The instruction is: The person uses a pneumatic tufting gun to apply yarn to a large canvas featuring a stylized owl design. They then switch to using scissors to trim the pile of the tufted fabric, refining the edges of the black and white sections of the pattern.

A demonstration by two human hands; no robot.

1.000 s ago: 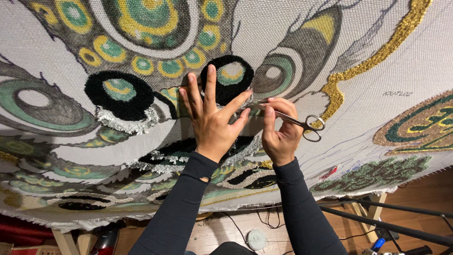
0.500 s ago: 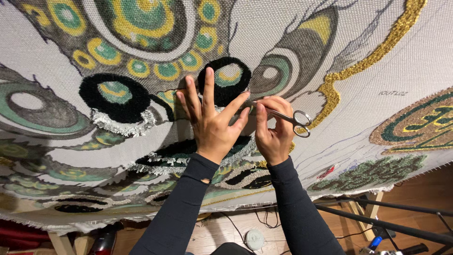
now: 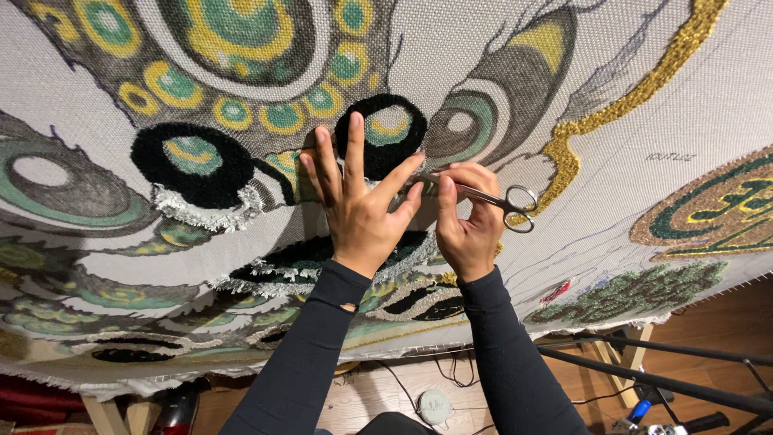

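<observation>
A large tufted rug cloth (image 3: 451, 48) stretches across the view, patterned with green, yellow and black rings and a gold band. My left hand (image 3: 358, 205) lies flat against it with fingers spread, just below a black tufted ring (image 3: 386, 129). Beside it, my right hand (image 3: 467, 221) grips a pair of small metal scissors (image 3: 495, 196), their handles pointing right and their tips hidden behind my left fingers. Both arms wear dark long sleeves.
Another black tufted ring (image 3: 189, 161) with a white fringe sits to the left. Below the cloth's lower edge I see wooden floor, cables, a round white object (image 3: 435, 405), a black metal bar (image 3: 644, 374) and wooden frame legs (image 3: 628, 362).
The view has shifted a little, so both hands and the scissors sit slightly lower and to the left in the picture. The grip and the flat left hand are the same.
</observation>
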